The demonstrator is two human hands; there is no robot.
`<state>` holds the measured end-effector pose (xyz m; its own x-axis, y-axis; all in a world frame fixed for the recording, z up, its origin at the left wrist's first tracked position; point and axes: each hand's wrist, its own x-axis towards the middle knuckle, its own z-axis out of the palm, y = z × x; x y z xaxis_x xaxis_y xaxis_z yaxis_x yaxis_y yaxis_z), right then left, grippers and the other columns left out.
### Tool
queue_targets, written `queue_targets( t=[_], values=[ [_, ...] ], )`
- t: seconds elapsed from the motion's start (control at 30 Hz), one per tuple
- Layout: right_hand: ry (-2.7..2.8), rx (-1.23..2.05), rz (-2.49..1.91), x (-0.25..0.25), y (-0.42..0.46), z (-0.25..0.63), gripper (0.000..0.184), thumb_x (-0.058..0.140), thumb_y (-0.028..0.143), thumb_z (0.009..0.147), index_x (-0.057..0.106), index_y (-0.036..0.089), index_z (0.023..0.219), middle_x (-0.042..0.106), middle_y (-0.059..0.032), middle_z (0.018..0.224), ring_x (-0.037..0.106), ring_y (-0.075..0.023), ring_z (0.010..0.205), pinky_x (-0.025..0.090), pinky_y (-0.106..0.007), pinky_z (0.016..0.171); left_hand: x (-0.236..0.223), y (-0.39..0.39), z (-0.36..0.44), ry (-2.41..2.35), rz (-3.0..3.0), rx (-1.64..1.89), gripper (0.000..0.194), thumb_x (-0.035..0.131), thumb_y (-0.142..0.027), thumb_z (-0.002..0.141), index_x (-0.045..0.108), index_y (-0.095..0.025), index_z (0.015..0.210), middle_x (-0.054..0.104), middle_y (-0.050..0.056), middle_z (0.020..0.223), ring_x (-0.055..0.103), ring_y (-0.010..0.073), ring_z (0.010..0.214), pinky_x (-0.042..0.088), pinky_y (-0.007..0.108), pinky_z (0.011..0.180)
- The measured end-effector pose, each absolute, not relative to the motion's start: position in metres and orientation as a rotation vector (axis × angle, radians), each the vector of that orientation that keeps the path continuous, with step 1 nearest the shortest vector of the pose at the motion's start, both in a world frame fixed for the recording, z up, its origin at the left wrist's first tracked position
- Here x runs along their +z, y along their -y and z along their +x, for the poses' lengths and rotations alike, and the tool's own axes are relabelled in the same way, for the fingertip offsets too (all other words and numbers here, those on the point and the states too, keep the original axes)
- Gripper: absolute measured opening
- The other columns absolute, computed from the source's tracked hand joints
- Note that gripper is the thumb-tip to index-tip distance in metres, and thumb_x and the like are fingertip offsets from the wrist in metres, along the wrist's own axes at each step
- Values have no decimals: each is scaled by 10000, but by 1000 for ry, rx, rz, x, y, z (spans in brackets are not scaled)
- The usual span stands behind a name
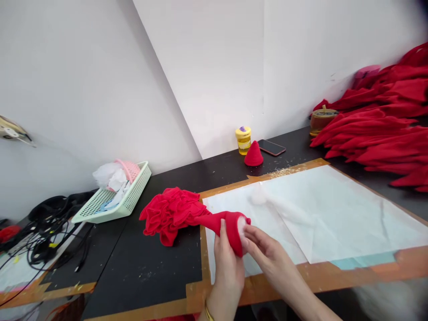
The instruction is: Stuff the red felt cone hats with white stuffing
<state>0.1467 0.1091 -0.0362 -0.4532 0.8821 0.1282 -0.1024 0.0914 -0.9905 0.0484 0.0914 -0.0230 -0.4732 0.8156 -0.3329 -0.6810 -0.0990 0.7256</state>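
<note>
A red felt cone [228, 221] lies tilted over the near left part of the white paper, its narrow end pointing left and its open end toward the right. My left hand [228, 263] is closed around its wide part. White stuffing [242, 227] fills the opening. With the fingers bent together, my right hand [267, 247] presses on that stuffing at the rim; the fingertips are partly hidden there. Just behind the cone's tip is a heap of red felt pieces [172, 209]. A thin tuft of white fibre [259, 196] rests on the paper [347, 205].
Toward the wall stand a red cone [253, 155], a yellow jar [243, 140] and a phone [272, 147]. A pile of red felt [377, 138] and an amber jar [321, 121] occupy the right. At left are a pale green basket [133, 196] and tangled black cables [47, 245].
</note>
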Motion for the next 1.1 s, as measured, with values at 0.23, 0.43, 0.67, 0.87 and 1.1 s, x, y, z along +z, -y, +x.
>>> queue_targets(
  t=[0.23,0.43,0.67,0.87,1.1],
  values=[
    [1379,1865,-641,-39,-106,141,470,519,561,1002,652,239,1318,692,-84,1291,657,-268,1214,518,-459,1087,-36,-84,43,-1127,310,1831,664,846,-558,696,655,-159,1192,719,140,1167,710,288,1060,587,385,927],
    [1459,1359,-883,-61,-111,151,366,622,511,954,698,204,1137,758,-81,1004,732,-207,792,628,-326,771,-36,-85,34,-1165,340,1882,535,829,-406,752,644,-173,1196,718,101,1179,697,226,1077,560,322,960],
    [1441,1678,-635,-49,-98,145,426,598,514,973,662,240,1292,666,-108,1352,635,-274,1258,538,-427,1073,-41,-77,44,-1240,472,1758,510,848,-389,722,664,-148,1132,730,118,1106,712,238,988,568,322,897],
    [1335,1775,-747,-65,-115,175,421,593,547,971,668,230,1238,716,-125,1224,732,-249,989,633,-397,894,-32,-79,22,-1292,552,1727,649,854,-285,696,587,-176,1278,706,105,1182,688,238,1071,520,356,1019],
    [1654,1227,-1054,-67,-147,210,390,540,562,979,668,236,1150,712,-95,1180,718,-230,936,619,-345,832,-30,-92,-22,-1309,791,1507,721,890,-158,591,656,-183,1271,627,161,1341,536,340,1340,299,523,1235]
  ],
)
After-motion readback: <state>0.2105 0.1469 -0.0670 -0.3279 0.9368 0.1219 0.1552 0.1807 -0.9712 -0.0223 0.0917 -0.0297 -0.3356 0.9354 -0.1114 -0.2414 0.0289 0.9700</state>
